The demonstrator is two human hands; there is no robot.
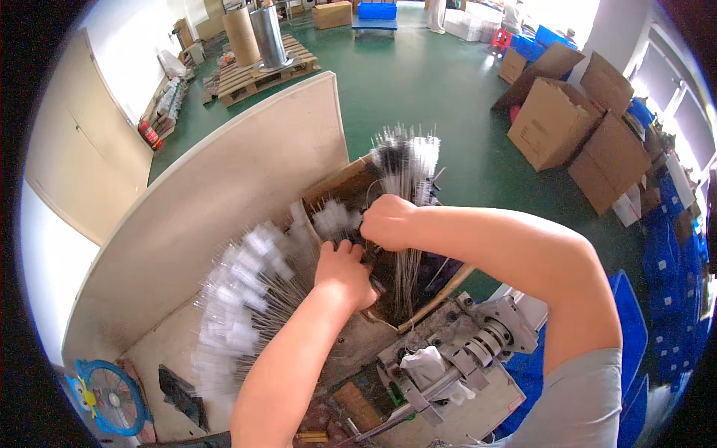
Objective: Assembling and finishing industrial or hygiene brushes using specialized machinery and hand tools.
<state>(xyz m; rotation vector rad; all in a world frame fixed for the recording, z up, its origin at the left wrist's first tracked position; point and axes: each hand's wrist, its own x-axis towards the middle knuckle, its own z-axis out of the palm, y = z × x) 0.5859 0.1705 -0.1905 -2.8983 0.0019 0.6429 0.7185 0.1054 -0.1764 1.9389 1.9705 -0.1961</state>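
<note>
My right hand (388,222) is closed in a fist over a cardboard box (441,293), beside a small blurred cluster of white brush heads (334,218). What lies in its grip is hidden. Just nearer, my left hand (343,272) curls its fingers down at the box's left side; its palm and anything in it are out of sight. A bundle of wire-handled brushes (407,160) stands in the box, white bristles up. Left of my left forearm, many more wire-handled brushes (243,291) lie fanned out, their white heads smeared by motion.
A pale upright board (216,164) borders the worktable on the left. Near the box sits a metal machine (485,343) with a white cloth (424,364) on it. A small blue fan (112,397) stands lower left. Open cartons (556,123) and blue crates (665,276) line the right.
</note>
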